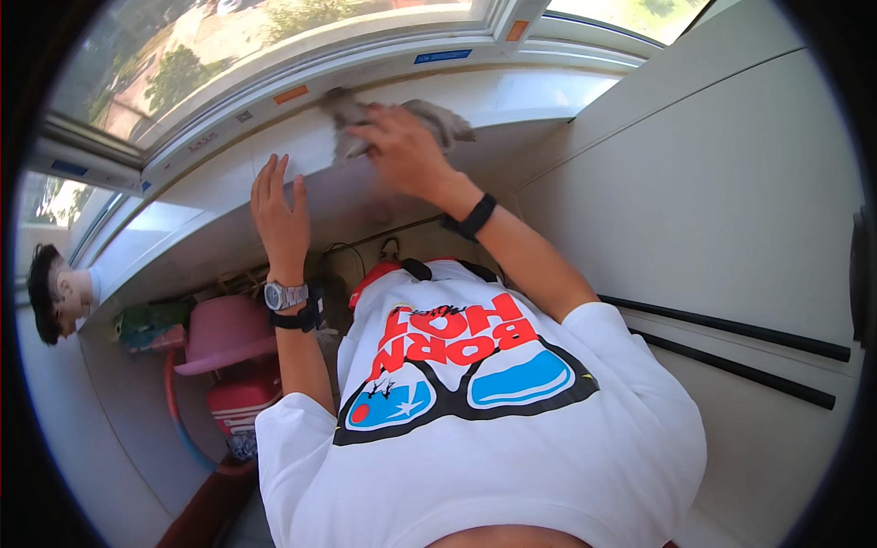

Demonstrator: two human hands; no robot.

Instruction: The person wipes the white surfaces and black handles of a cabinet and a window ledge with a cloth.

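Observation:
A crumpled grey cloth (438, 123) lies on the white windowsill (514, 96), with part of it blurred. Over it, my right hand (404, 147) presses down with bent fingers and holds the cloth against the sill. The cloth's far left end reaches close to the window frame (342, 77). My left hand (281, 212) is at the sill's front edge, left of the cloth, fingers pointing to the window and thumb apart. Nothing is in it. Whether its palm rests on the edge cannot be told.
Below the sill on the left are a pink plastic basin (226, 332), a red-and-white box (240, 401) and a hoop (171, 390). Two black bars (740, 332) jut along the right-hand white panel (712, 178). A dark-haired head (58, 294), person or bust, shows at far left.

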